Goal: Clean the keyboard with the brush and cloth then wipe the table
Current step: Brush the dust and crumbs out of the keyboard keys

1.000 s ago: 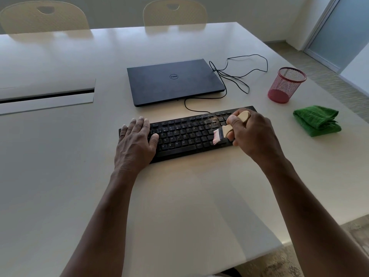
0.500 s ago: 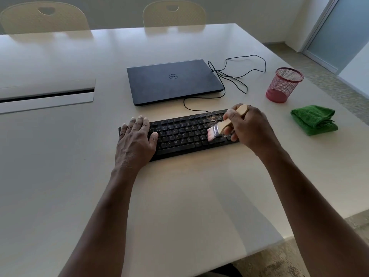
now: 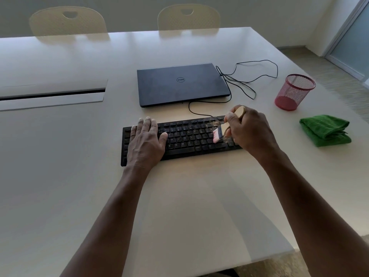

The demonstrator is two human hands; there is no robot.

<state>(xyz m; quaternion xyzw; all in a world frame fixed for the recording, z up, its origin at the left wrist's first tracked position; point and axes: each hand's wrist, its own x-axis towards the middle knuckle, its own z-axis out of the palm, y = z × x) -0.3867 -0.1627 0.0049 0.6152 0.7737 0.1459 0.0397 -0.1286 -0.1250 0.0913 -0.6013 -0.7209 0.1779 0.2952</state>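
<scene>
Our right hand (image 3: 249, 130) grips the brush (image 3: 219, 132); left hand (image 3: 145, 142) lies flat on the keyboard (image 3: 185, 140). Flicked crumbs (image 3: 216, 123) could lodge between keys toward 9 o'clock.

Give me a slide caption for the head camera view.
Right hand sweeps brush over keyboard; left hand rests on it.

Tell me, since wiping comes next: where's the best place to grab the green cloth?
Probably the raised fold along the top of the green cloth, pinched from above. It lies bunched on the table, with the right side open; the red mesh cup stands behind it.
</scene>
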